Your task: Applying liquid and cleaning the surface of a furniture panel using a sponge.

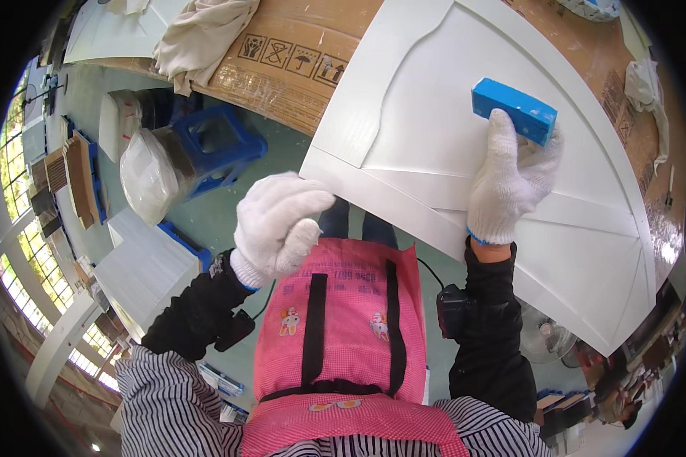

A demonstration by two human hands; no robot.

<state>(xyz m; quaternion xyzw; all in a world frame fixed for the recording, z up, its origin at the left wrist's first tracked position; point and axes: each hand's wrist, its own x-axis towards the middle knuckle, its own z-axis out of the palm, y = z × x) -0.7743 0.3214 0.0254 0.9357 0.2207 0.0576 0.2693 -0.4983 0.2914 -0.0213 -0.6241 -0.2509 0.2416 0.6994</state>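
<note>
My right hand [511, 171], in a white knit glove, grips a blue rectangular sanding block [514, 109] and holds it over a white panelled door [450, 99]. The thumb lies along the block's near side; the other fingers are partly hidden behind it. Raised grooves and frame strips mark the door's face. Near the door's left corner is my left hand [282, 225], gloved too. Its fingers are loosely bent and apart from the thumb, with nothing visible in them. Whether its fingertips touch the door's edge, I cannot tell.
Under the door lies a cardboard-covered table [297, 107]. A cream cloth [203, 42] rests on it at the far left, and a white rag [646, 95] lies at the right. Left on the floor stand a blue plastic stool [225, 145] and a stack of white panels [149, 263].
</note>
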